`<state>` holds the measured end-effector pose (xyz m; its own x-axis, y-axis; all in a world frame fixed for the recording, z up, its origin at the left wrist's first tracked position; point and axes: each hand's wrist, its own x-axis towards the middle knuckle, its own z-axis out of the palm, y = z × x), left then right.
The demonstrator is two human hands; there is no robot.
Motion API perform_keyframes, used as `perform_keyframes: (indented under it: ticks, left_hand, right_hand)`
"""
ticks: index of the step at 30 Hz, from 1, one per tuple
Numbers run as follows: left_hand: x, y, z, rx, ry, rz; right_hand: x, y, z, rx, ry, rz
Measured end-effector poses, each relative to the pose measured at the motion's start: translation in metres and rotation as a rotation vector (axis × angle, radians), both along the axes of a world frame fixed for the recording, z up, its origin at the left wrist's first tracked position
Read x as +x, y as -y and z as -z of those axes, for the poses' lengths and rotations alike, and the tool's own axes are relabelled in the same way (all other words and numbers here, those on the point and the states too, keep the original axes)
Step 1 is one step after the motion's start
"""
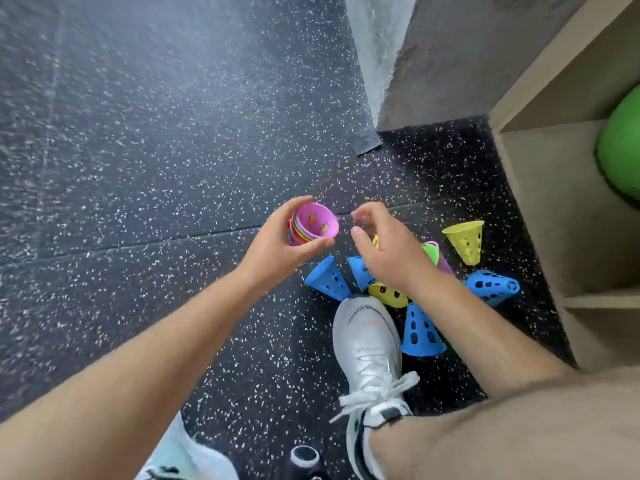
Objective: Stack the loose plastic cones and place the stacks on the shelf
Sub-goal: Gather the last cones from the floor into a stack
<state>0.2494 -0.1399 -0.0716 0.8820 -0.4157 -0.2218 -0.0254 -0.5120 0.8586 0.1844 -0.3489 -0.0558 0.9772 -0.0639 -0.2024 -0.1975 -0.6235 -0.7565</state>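
My left hand point(277, 240) grips a stack of nested cones point(313, 226), pink one innermost, its open mouth facing me. My right hand point(384, 251) hovers just right of the stack with loosely curled fingers and holds nothing. Below it, loose perforated cones lie on the speckled floor: blue cones point(327, 278) point(420, 330) point(491, 287), a yellow cone upside down point(465, 240), another yellow one point(388, 294) and a green and a pink one point(434, 252) partly hidden by my right hand. The wooden shelf point(554, 209) stands at the right.
My white shoe point(369, 348) stands among the cones, touching the yellow one. A green ball point(620, 143) sits inside the shelf compartment. A grey wall corner point(381, 64) rises behind. A small dark round object point(304, 457) lies near the bottom edge.
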Motion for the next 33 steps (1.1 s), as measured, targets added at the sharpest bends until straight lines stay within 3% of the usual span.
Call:
perform_keyframes:
  ticks: [7,9,12,16,18,22,33]
  left_hand:
    - [-0.023,-0.049,0.018,0.045,-0.062,-0.121]
    - [-0.028,-0.057,0.022,0.05,-0.078,-0.146]
    - [-0.034,-0.063,0.027,0.048,-0.111,-0.159]
    - [-0.034,-0.063,0.031,0.014,-0.138,-0.172]
    - [-0.034,-0.06,0.032,-0.001,-0.152,-0.159]
    - [-0.032,-0.042,0.035,-0.056,-0.173,-0.131]
    - [-0.032,0.001,0.039,-0.08,-0.111,0.063]
  right_hand:
    - [0.011,-0.037,0.029,-0.49,-0.07,-0.576]
    - [0.013,-0.045,0.039,-0.595,-0.092,-0.658]
    - [0.016,-0.043,0.043,-0.487,-0.076,-0.548]
    - [0.021,-0.029,0.025,-0.198,0.064,-0.087]
    - [0.023,-0.027,0.008,-0.118,0.116,0.043]
    - [0.02,-0.033,-0.009,-0.082,0.2,-0.03]
    - [-0.034,-0.017,0.002,-0.137,-0.013,-0.11]
